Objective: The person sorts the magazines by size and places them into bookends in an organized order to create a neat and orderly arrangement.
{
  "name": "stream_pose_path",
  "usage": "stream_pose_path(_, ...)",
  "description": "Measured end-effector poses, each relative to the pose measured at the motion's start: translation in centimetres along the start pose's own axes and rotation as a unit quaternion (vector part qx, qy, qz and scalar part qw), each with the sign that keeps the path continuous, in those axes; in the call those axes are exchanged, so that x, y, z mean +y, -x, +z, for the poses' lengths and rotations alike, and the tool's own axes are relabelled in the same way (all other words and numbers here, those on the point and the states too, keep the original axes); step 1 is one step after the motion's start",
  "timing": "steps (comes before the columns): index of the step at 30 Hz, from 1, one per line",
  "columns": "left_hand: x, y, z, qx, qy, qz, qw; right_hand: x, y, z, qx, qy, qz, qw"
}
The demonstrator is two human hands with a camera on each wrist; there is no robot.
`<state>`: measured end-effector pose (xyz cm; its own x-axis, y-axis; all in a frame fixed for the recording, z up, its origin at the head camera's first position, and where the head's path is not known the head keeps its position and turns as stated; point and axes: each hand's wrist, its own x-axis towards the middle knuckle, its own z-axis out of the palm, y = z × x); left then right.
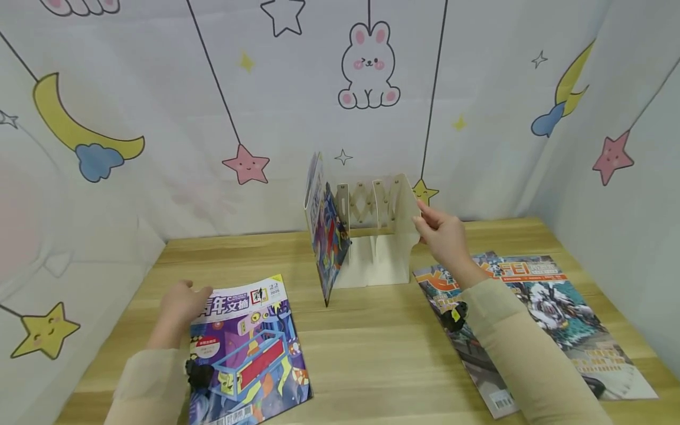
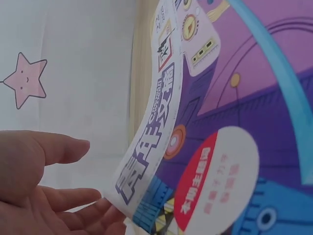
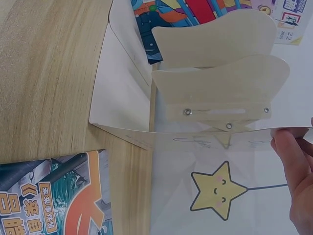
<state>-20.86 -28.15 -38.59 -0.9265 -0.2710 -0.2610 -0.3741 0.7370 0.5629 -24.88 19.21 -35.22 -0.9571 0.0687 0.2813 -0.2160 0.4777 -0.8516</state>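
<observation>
A cream expandable bookend (image 1: 390, 260) stands at the back of the table, its crossed metal slats showing at the rear. Thumb and fingers of my right hand (image 1: 443, 236) pinch the edge of its right end panel (image 3: 205, 139). In the bookend's left section a purple magazine (image 1: 330, 242) stands upright. My left hand (image 1: 183, 301) is at the top left corner of another purple magazine (image 1: 249, 354) lying on the table. In the left wrist view, the thumb is apart from the cover and the fingertips (image 2: 110, 215) are at the corner, partly hidden by it.
Two more magazines, one (image 1: 563, 313) overlapping the other (image 1: 483, 366), lie on the right of the wooden table (image 1: 366, 366), partly under my right forearm. A white curtain (image 1: 297, 112) printed with stars and a rabbit hangs close behind the bookend and along the sides.
</observation>
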Motion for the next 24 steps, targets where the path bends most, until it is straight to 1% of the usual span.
stream_pose_path(5,-0.4,-0.2,-0.4,0.009,0.001,0.018,0.9998,0.1,0.1,0.1,0.004,0.002,-0.009,1.0)
stream_pose_path(8,-0.5,-0.4,-0.7,0.014,0.012,0.025,0.9995,0.0,0.2,0.1,0.007,0.011,-0.01,1.0)
stream_pose_path(11,-0.6,-0.9,-0.9,0.016,0.029,0.02,0.9992,0.1,0.2,0.1,0.009,0.014,-0.008,1.0)
stream_pose_path(13,-1.3,-1.9,-0.7,0.014,0.046,0.016,0.9987,0.1,0.2,0.1,0.009,0.015,-0.007,1.0)
stream_pose_path(14,-1.9,-2.6,-0.5,0.014,0.054,0.013,0.9984,0.1,0.2,0.1,0.009,0.015,-0.007,1.0)
stream_pose_path(18,-4.8,-6.1,0.9,0.013,0.085,0.027,0.9959,0.2,0.2,0.1,0.014,0.022,-0.008,1.0)
stream_pose_path(19,-5.2,-6.6,1.1,0.008,0.093,0.028,0.9953,0.2,0.3,0.1,0.015,0.024,-0.01,1.0)
stream_pose_path(21,-5.3,-6.6,1.0,-0.01,0.103,0.036,0.994,0.2,0.3,0.1,0.019,0.028,-0.011,0.999)
stream_pose_path(22,-5.0,-6.2,0.8,-0.02,0.106,0.033,0.9936,0.2,0.3,0.1,0.019,0.028,-0.011,0.999)
stream_pose_path(23,-4.4,-5.6,0.5,-0.022,0.107,0.026,0.9937,0.1,0.3,0.1,0.018,0.03,-0.011,0.999)
stream_pose_path(24,-3.7,-4.7,0.2,-0.031,0.108,0.028,0.9933,0.1,0.3,0.1,0.018,0.031,-0.011,0.999)
